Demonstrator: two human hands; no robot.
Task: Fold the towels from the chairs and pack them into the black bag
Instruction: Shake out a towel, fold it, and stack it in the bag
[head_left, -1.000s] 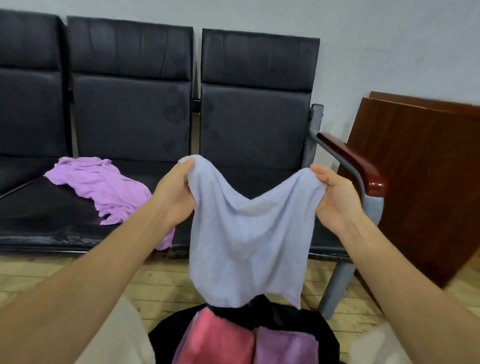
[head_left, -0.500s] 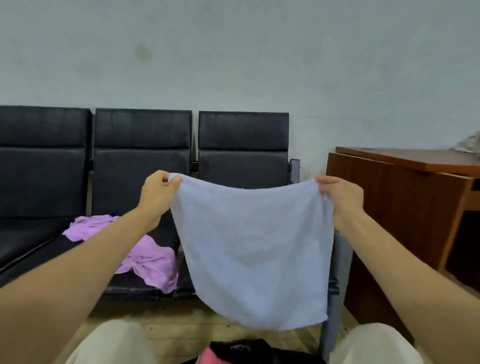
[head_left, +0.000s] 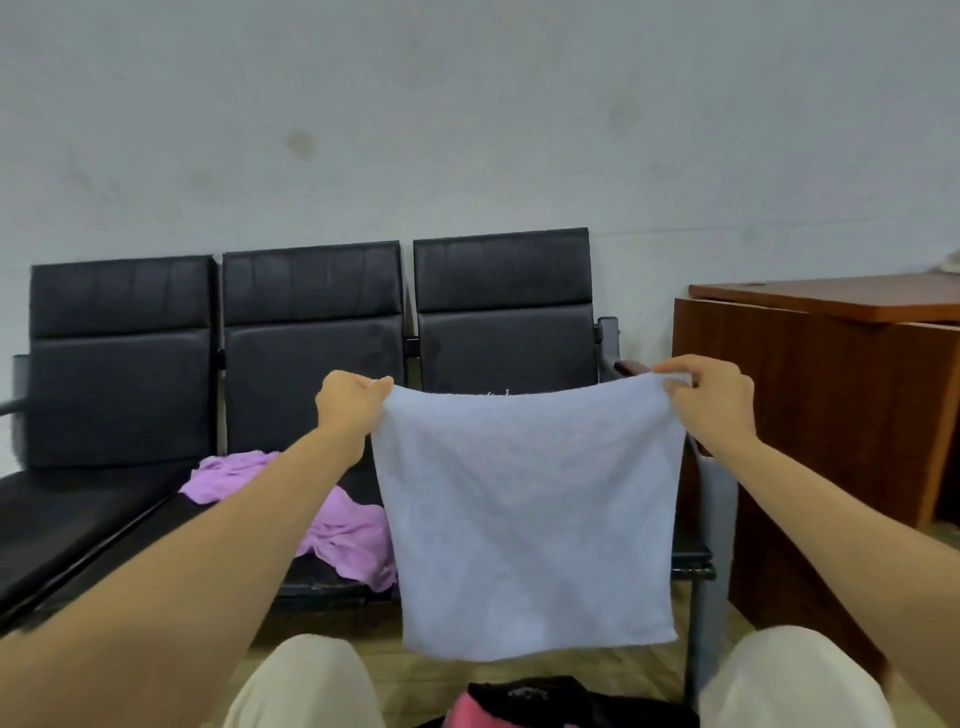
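A pale blue towel hangs flat and spread in front of me. My left hand pinches its top left corner and my right hand pinches its top right corner. A crumpled purple towel lies on the middle seat of the black chairs, partly hidden behind my left forearm. The black bag sits on the floor between my knees, with a pink towel showing inside at the bottom edge.
Three joined black chairs stand against a grey wall. A brown wooden desk stands to the right, close to the chair's red armrest. My knees in light trousers frame the bag on the wooden floor.
My hands have moved apart and stretched the blue towel out flat from a sagging bunch. My head has tilted up, so the bag has dropped to the bottom edge.
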